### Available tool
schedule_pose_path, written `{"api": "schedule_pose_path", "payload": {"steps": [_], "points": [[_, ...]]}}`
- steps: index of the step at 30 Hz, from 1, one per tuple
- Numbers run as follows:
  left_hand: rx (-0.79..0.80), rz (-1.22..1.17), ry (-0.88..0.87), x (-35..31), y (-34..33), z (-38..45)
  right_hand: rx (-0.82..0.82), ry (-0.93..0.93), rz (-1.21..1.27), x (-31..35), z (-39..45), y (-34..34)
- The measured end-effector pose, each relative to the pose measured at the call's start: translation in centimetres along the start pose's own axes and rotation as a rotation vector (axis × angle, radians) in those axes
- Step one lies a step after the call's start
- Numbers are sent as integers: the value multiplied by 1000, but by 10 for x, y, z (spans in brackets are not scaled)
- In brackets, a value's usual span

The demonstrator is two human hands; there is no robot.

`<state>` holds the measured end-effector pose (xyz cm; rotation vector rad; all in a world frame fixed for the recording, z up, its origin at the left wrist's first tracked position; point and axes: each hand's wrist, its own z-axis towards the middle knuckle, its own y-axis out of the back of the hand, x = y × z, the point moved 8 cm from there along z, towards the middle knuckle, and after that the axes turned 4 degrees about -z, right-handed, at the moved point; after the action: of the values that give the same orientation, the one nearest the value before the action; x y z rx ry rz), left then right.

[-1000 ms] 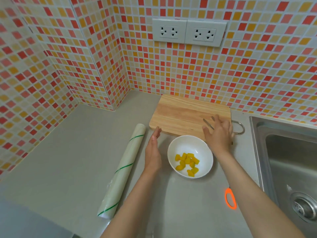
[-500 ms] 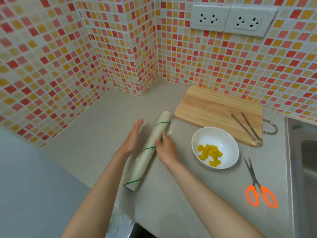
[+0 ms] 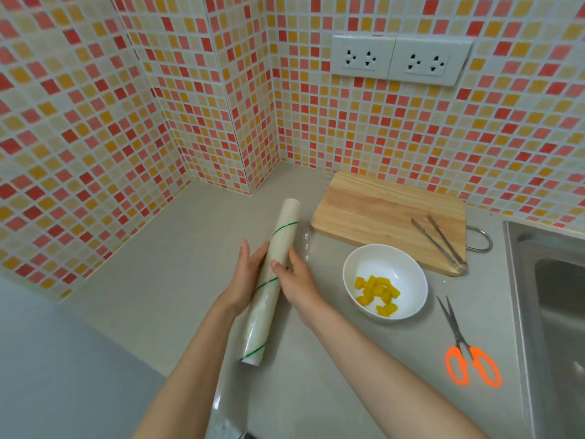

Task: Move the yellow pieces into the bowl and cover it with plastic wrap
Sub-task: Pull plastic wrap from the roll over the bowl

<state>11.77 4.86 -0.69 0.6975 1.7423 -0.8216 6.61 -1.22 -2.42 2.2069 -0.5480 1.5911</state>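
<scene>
Both forearms reach in from the lower edge and meet at the plastic wrap roll (image 3: pixel 270 282), which lies lengthwise on the grey counter (image 3: pixel 152 274), pointing away toward the tiled corner. The left hand (image 3: pixel 245 280) lies flat against the roll's left side, fingers straight and together. The right hand (image 3: pixel 296 282) cups the right side, its thumb laid over the top; the other fingers are hidden behind the roll, so how firmly it grips is unclear. A loose edge of film seems to trail off to the right (faint glints only). The yellow pieces (image 3: pixel 376 294) sit in the white bowl (image 3: pixel 408 264), uncovered, just beside the cutting board (image 3: pixel 373 209).
</scene>
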Motion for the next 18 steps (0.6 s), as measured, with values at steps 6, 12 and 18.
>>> {"api": "schedule_pose_path", "payload": {"steps": [6, 12, 18], "points": [[49, 24, -82, -38, -52, 20, -386, 166, 66, 45, -20, 77], [97, 266, -284, -45, -125, 48, -645, 173, 345, 50, -40, 149], [163, 220, -303, -36, -182, 56, -868, 166, 548, 35, -60, 202]]}}
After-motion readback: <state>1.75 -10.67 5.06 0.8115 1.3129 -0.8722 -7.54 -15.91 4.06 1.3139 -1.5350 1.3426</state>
